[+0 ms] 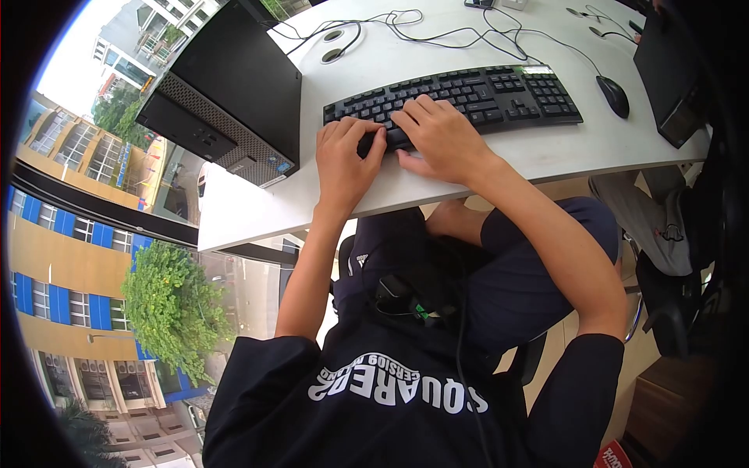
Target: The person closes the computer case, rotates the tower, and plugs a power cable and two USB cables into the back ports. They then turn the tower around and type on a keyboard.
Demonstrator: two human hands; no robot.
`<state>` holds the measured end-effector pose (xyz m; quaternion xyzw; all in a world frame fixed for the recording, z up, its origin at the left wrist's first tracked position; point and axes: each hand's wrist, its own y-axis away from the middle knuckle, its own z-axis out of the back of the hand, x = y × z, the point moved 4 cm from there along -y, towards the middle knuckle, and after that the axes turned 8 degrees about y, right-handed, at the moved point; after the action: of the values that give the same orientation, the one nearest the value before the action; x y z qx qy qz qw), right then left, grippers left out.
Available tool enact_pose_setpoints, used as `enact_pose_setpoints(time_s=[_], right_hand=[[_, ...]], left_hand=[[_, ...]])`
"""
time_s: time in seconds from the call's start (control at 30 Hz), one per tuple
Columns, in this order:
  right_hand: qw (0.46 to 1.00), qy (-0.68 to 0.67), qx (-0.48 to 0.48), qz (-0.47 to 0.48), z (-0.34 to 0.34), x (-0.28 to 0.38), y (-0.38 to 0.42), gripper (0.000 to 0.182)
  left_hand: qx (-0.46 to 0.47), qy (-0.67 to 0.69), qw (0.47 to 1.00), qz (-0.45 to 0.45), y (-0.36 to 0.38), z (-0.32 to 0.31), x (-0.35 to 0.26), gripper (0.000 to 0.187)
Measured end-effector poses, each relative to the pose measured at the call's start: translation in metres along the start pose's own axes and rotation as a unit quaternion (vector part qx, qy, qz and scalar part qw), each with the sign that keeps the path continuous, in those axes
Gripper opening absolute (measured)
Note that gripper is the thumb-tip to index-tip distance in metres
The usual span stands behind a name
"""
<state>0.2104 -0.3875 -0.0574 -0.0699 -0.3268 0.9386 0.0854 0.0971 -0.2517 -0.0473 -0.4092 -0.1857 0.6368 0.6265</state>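
Note:
A black keyboard (468, 97) lies on the white table near its front edge, slightly slanted in view. My left hand (349, 152) rests at its left end, fingertips on the keys and thumb held apart, with nothing in the grasp. Over the left-middle keys is my right hand (445, 139), its fingers bent and spread, the thumb stretched toward the front edge of the keyboard. The fingers of both hands partly hide the keys beneath them.
A black computer tower (234, 86) stands left of the keyboard, beside a window. To the right are a black mouse (613, 97) and a dark boxy device (671, 86). Loose cables (390, 22) run across the back of the white table (343, 207). Another person's leg (647, 218) shows at right.

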Motion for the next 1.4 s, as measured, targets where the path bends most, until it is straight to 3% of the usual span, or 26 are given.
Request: enact_pose_setpoints(time_s=[0.2, 0.4, 0.6, 0.8, 1.0, 1.1, 1.2, 1.3, 1.4], right_hand=[[0.998, -0.002, -0.062, 0.005, -0.005, -0.002, 0.005, 0.047], [0.998, 0.031, -0.057, -0.016, -0.012, -0.002, 0.006, 0.056], [0.997, 0.012, 0.042, -0.064, -0.009, -0.007, 0.002, 0.075], [0.998, 0.025, 0.041, -0.034, -0.008, -0.008, 0.001, 0.072], [0.998, 0.046, -0.047, -0.001, -0.013, -0.005, 0.007, 0.059], [0.999, -0.019, 0.012, -0.029, -0.011, -0.005, 0.004, 0.049], [0.999, 0.013, 0.037, -0.013, -0.009, -0.003, 0.004, 0.05], [1.0, 0.004, -0.029, -0.001, -0.01, -0.004, 0.006, 0.049], [1.0, -0.007, -0.01, -0.001, -0.015, -0.002, 0.006, 0.048]], left_hand=[[0.001, 0.027, 1.0, -0.001, 0.001, -0.003, 0.004, 0.01], [-0.024, -0.041, 0.999, 0.013, 0.004, -0.001, 0.006, 0.013], [0.015, -0.027, 0.997, 0.074, 0.004, -0.001, 0.011, 0.013], [0.025, -0.037, 0.997, 0.064, 0.003, -0.002, 0.007, 0.019], [0.028, 0.005, 1.0, 0.012, 0.004, -0.005, 0.007, 0.025], [0.037, 0.02, 0.999, 0.002, 0.002, -0.006, 0.001, 0.029], [0.06, 0.033, 0.996, 0.053, 0.003, -0.006, 0.003, 0.033], [0.064, 0.024, 0.997, 0.038, 0.002, -0.006, 0.002, 0.031], [0.064, 0.005, 0.998, 0.007, 0.001, -0.006, 0.0, 0.03]])
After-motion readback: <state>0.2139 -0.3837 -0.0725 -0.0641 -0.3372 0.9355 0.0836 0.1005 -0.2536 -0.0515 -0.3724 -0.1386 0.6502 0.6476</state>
